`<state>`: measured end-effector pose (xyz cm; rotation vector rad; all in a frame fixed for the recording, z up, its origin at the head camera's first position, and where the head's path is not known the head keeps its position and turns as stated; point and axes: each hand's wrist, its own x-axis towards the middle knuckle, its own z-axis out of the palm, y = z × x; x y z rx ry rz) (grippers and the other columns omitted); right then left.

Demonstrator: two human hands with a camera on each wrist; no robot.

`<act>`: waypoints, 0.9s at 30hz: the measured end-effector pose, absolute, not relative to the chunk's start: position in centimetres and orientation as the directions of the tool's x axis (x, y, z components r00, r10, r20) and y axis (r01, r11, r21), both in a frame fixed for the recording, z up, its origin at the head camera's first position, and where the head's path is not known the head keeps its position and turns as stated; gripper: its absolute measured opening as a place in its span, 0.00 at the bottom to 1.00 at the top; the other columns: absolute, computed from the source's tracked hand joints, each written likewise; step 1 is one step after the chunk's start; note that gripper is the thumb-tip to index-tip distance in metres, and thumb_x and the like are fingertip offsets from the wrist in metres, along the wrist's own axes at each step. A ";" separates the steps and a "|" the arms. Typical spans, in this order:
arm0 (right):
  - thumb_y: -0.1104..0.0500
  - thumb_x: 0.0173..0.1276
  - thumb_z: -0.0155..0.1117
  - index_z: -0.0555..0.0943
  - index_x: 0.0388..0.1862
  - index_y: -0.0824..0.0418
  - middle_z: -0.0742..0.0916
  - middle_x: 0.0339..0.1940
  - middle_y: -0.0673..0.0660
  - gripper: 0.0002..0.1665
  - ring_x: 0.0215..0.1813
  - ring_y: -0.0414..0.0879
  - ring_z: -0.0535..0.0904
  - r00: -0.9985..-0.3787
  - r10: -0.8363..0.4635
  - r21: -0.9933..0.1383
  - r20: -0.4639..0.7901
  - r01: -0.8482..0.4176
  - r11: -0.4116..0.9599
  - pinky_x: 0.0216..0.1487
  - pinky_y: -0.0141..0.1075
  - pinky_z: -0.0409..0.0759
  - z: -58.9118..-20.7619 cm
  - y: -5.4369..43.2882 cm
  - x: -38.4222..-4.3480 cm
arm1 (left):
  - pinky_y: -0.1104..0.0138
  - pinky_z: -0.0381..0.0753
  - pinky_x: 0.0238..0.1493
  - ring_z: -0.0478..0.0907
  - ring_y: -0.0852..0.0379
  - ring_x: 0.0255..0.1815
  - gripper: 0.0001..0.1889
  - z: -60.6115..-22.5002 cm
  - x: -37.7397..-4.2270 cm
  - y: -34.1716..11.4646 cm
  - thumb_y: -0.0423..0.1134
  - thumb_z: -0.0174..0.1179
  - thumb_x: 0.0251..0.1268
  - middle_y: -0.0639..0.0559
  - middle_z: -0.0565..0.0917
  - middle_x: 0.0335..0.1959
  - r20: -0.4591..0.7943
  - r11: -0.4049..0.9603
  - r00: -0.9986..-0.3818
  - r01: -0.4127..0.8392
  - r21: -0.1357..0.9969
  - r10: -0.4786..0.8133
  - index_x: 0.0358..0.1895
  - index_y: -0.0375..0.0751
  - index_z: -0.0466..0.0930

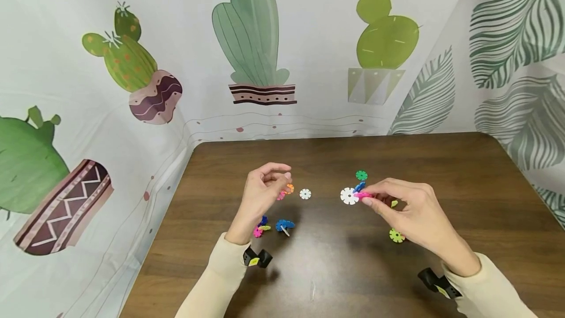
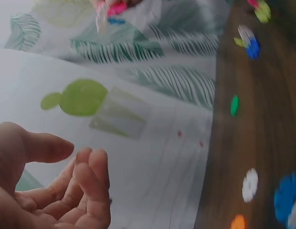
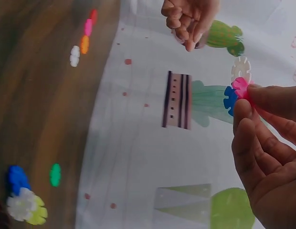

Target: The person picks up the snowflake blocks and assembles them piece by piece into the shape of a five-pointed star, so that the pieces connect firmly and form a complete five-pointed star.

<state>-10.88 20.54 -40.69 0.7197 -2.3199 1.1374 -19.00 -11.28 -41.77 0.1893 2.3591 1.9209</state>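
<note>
The fingers of my right hand (image 1: 412, 212) are pinching a little pink wheel (image 1: 363, 195) between the thumb and the fingertips. It is stuck to a white wheel (image 1: 345, 197) and a blue wheel (image 3: 229, 100), so I have all three together. I hold them up in the air over the brown surface (image 1: 326, 269).

My left hand (image 1: 261, 193) is up in the air too. Its fingers are softly bent, and the thumb is close to the fingertips.

Near my left fingers, on the surface, I can see an orange wheel (image 1: 290, 188) and another pink one partly behind my thumb. Just beside the orange one, between my hands, is a small white wheel (image 1: 301, 194). Closer to me are a blue bunch (image 1: 284, 225) with a pale piece sticking out, and a pink, blue and yellow-green bunch (image 1: 258, 232) by my left wrist.

A green wheel (image 1: 361, 174) lies past my right hand, and a yellow-green wheel (image 1: 397, 235) is below it. My wrist cameras are black, and my sleeves (image 1: 216, 274) are cream. Behind everything, the wall (image 1: 318, 38) has cactus pictures.
</note>
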 end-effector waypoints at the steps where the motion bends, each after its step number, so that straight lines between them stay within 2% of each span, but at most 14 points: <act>1: 0.63 0.62 0.84 0.92 0.42 0.44 0.91 0.33 0.40 0.16 0.29 0.23 0.77 -0.772 -0.257 -0.585 0.582 -0.616 0.527 0.25 0.20 0.74 -41.0 20.5 -10.9 | 0.70 0.81 0.29 0.89 0.56 0.30 0.07 -42.0 -19.2 -11.5 0.35 0.69 0.72 0.47 0.92 0.34 0.019 0.230 -0.991 0.050 0.972 0.133 0.50 0.44 0.90; 6: 0.69 0.58 0.83 0.91 0.41 0.43 0.88 0.31 0.37 0.21 0.25 0.26 0.72 -0.790 -0.276 -0.588 0.548 -0.598 0.544 0.24 0.20 0.71 -43.1 20.0 -10.6 | 0.67 0.83 0.28 0.89 0.59 0.29 0.07 -43.2 -20.1 -12.6 0.35 0.69 0.70 0.45 0.93 0.36 0.065 0.397 -0.996 0.084 0.914 0.061 0.48 0.48 0.91; 13: 0.68 0.61 0.81 0.91 0.38 0.47 0.88 0.28 0.38 0.15 0.29 0.24 0.75 -0.847 -0.343 -0.639 0.406 -0.531 0.556 0.27 0.22 0.76 -46.5 19.2 -9.9 | 0.58 0.86 0.44 0.91 0.49 0.38 0.07 -44.6 -21.1 -14.0 0.35 0.68 0.68 0.48 0.93 0.38 0.106 0.662 -0.992 0.125 0.739 0.070 0.46 0.45 0.90; 21: 0.67 0.65 0.79 0.89 0.35 0.51 0.91 0.28 0.43 0.10 0.30 0.25 0.79 -0.883 -0.425 -0.671 0.198 -0.438 0.599 0.29 0.26 0.79 -49.3 19.2 -9.3 | 0.45 0.79 0.59 0.92 0.51 0.41 0.11 -46.4 -21.7 -14.7 0.37 0.68 0.69 0.50 0.94 0.40 0.055 0.760 -0.996 0.090 0.644 0.071 0.51 0.42 0.89; 24: 0.67 0.65 0.78 0.88 0.34 0.51 0.92 0.28 0.43 0.11 0.31 0.25 0.82 -0.889 -0.432 -0.661 0.153 -0.417 0.624 0.30 0.26 0.81 -49.9 19.2 -9.2 | 0.41 0.76 0.64 0.92 0.48 0.44 0.12 -46.7 -21.8 -14.8 0.36 0.68 0.68 0.48 0.94 0.43 0.031 0.772 -0.997 0.077 0.631 0.073 0.52 0.41 0.89; 27: 0.66 0.66 0.78 0.87 0.33 0.50 0.92 0.29 0.43 0.11 0.31 0.26 0.83 -0.894 -0.430 -0.647 0.129 -0.404 0.646 0.30 0.26 0.80 -50.4 19.2 -9.1 | 0.41 0.74 0.64 0.90 0.43 0.49 0.12 -47.2 -21.9 -14.8 0.35 0.68 0.68 0.45 0.94 0.46 0.005 0.795 -0.996 0.071 0.602 0.085 0.53 0.40 0.88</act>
